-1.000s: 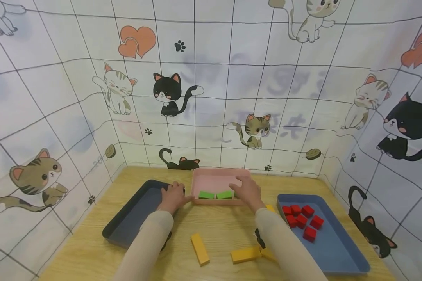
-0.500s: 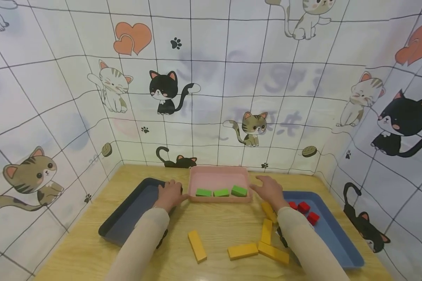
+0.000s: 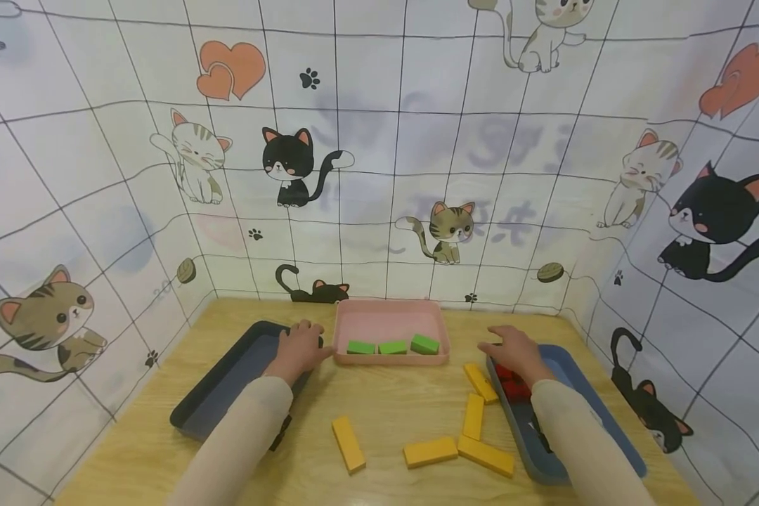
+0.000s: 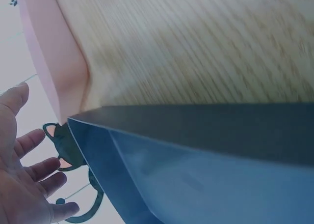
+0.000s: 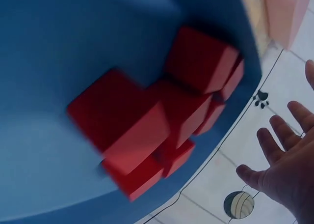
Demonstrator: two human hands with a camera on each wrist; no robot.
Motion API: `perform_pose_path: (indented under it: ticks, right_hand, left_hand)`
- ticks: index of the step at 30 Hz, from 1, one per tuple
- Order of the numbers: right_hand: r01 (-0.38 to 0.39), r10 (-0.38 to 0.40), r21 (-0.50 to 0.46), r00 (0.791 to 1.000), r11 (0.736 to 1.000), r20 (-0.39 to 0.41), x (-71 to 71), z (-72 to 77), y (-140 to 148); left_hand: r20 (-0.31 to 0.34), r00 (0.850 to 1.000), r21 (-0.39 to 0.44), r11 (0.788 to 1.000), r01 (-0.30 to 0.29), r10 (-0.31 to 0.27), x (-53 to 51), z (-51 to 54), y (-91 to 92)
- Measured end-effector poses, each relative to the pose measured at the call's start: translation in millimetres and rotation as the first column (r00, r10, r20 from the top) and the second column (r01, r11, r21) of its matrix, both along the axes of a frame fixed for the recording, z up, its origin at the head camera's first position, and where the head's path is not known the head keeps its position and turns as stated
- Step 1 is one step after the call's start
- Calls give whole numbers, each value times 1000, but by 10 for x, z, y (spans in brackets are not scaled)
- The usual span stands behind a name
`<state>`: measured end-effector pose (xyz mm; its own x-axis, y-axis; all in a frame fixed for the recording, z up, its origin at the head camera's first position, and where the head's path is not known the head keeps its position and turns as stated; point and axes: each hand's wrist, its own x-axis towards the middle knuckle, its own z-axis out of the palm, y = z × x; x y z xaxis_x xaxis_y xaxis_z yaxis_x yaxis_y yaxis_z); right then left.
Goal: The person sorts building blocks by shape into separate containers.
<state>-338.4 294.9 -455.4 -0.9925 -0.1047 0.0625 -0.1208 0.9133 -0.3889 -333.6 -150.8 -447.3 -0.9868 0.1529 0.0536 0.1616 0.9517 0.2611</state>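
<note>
My left hand (image 3: 299, 349) hovers by the far right corner of the dark tray (image 3: 221, 397). In the left wrist view its fingers (image 4: 41, 172) are spread and hold nothing. My right hand (image 3: 515, 351) is above the far left part of the blue tray (image 3: 575, 372). Nothing is between its loosely extended fingers (image 5: 272, 145) in the right wrist view. Several red cubes (image 3: 512, 385) lie below that hand, bunched in a corner of the blue tray and partly hidden in the head view. Between the hands, at the back, a pink tray (image 3: 388, 321) holds three green blocks (image 3: 392, 348).
Several yellow blocks lie on the wooden table (image 3: 379, 400): one block (image 3: 348, 444) at centre left, another block (image 3: 430, 452) nearer the middle, others beside the blue tray. A cat-patterned cloth (image 3: 367, 176) encloses the back and sides.
My right hand has moved right, from over the pink tray to over the blue tray. The rightmost green block has come into full view. My left hand stays near the dark tray.
</note>
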Motion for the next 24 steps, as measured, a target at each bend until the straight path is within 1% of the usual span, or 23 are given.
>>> perform_pose_path:
  ticks: [6,9,13,16,20,24]
  right_hand:
    - [-44,46,79,999,996,-22,26,-56,138]
    - [-64,67,104,998,992,-22,55,-81,180]
    - [-87,87,114,996,990,5,90,-105,216]
    - [-93,89,132,995,987,34,96,-122,235]
    - [-97,84,177,993,979,78,84,-153,245]
    - [-101,84,203,992,974,88,82,-169,244]
  left_hand:
    - [-15,999,35,999,33,-32,97,70,98]
    - [-24,998,84,995,51,-50,160,99,163]
    - [-43,996,138,987,81,-75,262,143,242]
    - [-69,992,142,983,112,-103,347,145,290]
    - [-108,983,138,977,162,-148,472,109,336]
    - [-120,976,163,966,199,-181,622,89,363]
